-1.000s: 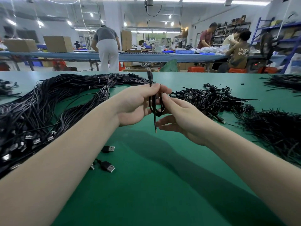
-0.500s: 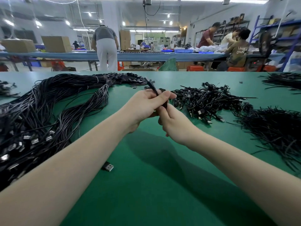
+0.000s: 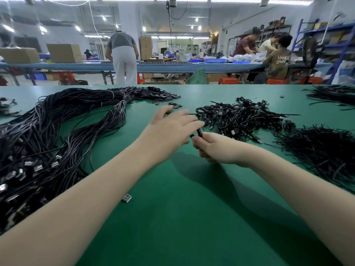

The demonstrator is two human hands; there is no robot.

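The left hand (image 3: 172,127) was spread wide, its fingers straight and fanned apart, gripping nothing. Its outermost fingertip lay just beside the top of the small black coiled cable (image 3: 199,133); whether the two touched could not be told. The right hand (image 3: 217,148) was curled tightly round that cable, so that only a short black stub stood out above its knuckles. The cable was over the middle of the green worktop (image 3: 182,217), between the two hands.

Both forearms reached in from the near edge and met at the middle. The left arm ran from the near left corner, with the back of its hand facing up. The right arm came from the near right corner, with the wrist bent inward and the back of the hand towards the camera.

Just beyond the hands, towards the far edge, lay a heap of coiled black cables (image 3: 240,120), close to the left fingertips. A thick bundle of long black cables (image 3: 57,131) swept along the left side, its silver plugs (image 3: 36,167) gathered near the left edge. A loose silver plug (image 3: 126,198) showed just beside the left forearm, which hid the worktop behind it. A mass of thin black ties (image 3: 317,150) covered the right side, well apart from the right hand.
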